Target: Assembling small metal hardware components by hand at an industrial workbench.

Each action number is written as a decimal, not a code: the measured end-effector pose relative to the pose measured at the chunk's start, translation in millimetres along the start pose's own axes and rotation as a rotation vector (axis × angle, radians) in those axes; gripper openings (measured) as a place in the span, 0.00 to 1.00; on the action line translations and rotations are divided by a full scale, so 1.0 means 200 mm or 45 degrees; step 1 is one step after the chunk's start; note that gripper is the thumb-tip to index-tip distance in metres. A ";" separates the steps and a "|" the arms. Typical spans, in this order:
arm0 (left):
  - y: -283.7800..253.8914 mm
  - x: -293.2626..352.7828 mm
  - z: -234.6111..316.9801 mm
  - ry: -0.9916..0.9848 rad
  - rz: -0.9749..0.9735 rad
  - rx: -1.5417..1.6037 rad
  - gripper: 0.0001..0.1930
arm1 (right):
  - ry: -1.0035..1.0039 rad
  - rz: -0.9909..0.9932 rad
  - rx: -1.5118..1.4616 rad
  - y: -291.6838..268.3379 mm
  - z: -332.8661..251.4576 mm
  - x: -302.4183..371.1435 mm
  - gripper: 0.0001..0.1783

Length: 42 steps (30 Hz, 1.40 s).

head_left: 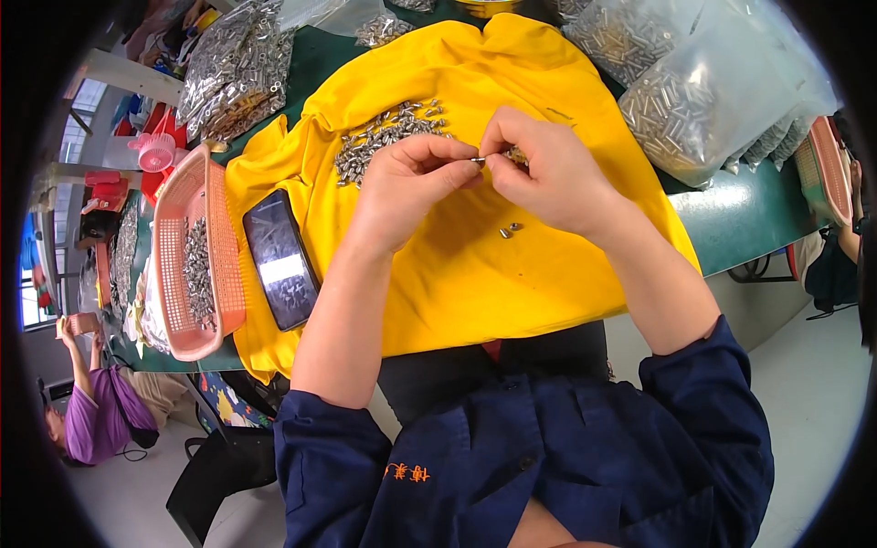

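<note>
Green table (751, 215), pale floor (813, 393), bright windows (89, 95)

Both arms reach forward from navy cloth sleeves that end near the elbows. Bare left forearm (343, 310) slants up and inward; bare right forearm (662, 279) slants inward from the other side, its elbow set wider from the torso. Wrists nearly in line with the forearms. Bare left hand (406, 187): back upward, thumb and index finger extended, tips brought together in a pinch. Bare right hand (553, 173): index finger sharply bent at the knuckle, thumb opposed, tips likewise pinched. Fingertips of both hands meet closely, in front of the chest
</note>
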<state>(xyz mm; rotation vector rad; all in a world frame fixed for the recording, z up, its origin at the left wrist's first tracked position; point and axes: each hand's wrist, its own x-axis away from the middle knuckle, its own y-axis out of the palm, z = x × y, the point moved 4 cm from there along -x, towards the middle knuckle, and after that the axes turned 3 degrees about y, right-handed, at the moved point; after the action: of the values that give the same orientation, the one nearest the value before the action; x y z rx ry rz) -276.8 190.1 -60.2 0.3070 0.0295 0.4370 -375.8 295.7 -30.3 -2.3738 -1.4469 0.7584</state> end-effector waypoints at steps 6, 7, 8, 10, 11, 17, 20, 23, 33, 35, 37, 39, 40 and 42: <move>0.02 0.01 0.02 0.109 0.053 -0.231 0.06 | -0.015 0.017 0.033 0.02 0.00 0.00 0.06; 0.02 0.01 0.02 0.115 0.057 -0.247 0.05 | -0.031 0.029 0.023 0.02 0.00 0.00 0.06; 0.02 0.01 0.02 0.121 0.061 -0.262 0.05 | -0.032 0.029 0.025 0.02 0.00 0.00 0.06; 0.02 0.01 0.03 0.144 0.073 -0.247 0.05 | -0.030 0.063 0.024 0.01 0.00 0.00 0.06; 0.01 0.01 0.03 0.165 0.085 -0.233 0.05 | -0.031 0.062 0.025 0.01 0.00 0.00 0.06; 0.02 0.01 0.04 0.227 0.140 -0.375 0.05 | 0.051 0.043 -0.138 0.03 0.01 0.00 0.06; 0.04 0.02 0.05 0.343 0.131 -0.409 0.05 | 0.025 0.071 -0.228 0.03 0.00 0.00 0.04; 0.05 0.03 0.08 0.370 0.131 -0.409 0.07 | 0.014 0.051 -0.349 0.02 0.01 -0.01 0.03; 0.05 0.04 0.11 0.391 0.117 -0.465 0.07 | 0.450 -0.260 -1.296 0.07 0.04 -0.01 0.01; 0.06 0.05 0.13 0.397 0.120 -0.537 0.06 | 0.505 -0.293 -1.472 0.08 0.05 0.00 0.01; 0.06 0.05 0.13 0.356 0.115 -0.495 0.06 | 0.462 -0.291 -1.363 0.07 0.05 -0.01 0.01; 0.05 0.04 0.13 0.316 0.106 -0.459 0.06 | 0.414 -0.283 -1.259 0.06 0.04 -0.01 0.01; 0.02 0.04 0.13 0.272 0.166 -0.398 0.06 | 0.355 -0.129 -0.956 0.02 0.04 -0.01 0.02; -0.07 0.04 0.16 0.286 0.280 -0.162 0.07 | 0.196 0.143 -0.927 -0.09 0.08 -0.02 0.02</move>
<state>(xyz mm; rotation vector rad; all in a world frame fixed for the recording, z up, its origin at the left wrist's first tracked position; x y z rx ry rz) -261.2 170.9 -33.2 0.1343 0.1880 0.6873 -400.0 300.0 -33.3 -2.9617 -1.7417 0.0390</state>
